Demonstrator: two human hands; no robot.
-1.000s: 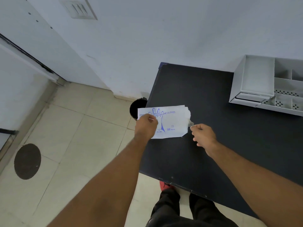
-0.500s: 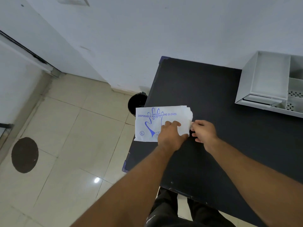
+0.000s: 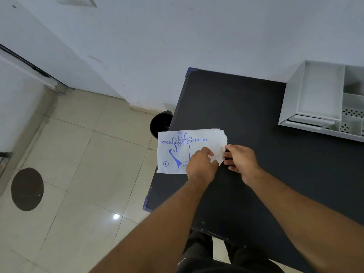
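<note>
A white packet of disposable polyethylene gloves (image 3: 177, 152) with blue print lies at the left edge of the black table (image 3: 246, 119), its left part overhanging the floor. My left hand (image 3: 201, 166) grips the packet's lower right part, fingers curled on it. My right hand (image 3: 239, 159) pinches the thin clear plastic sticking out of the packet's open right end.
A white compartment tray (image 3: 319, 103) stands at the table's back right. A black waste bin (image 3: 160, 124) sits on the tiled floor beside the table, under the packet. A dark round floor cover (image 3: 27, 189) lies at the far left. The wall runs behind.
My left hand slid from the packet's left-middle to its lower right corner, exposing the printed label. The packet now lies flatter at the table edge. My right hand stays at the open end.
</note>
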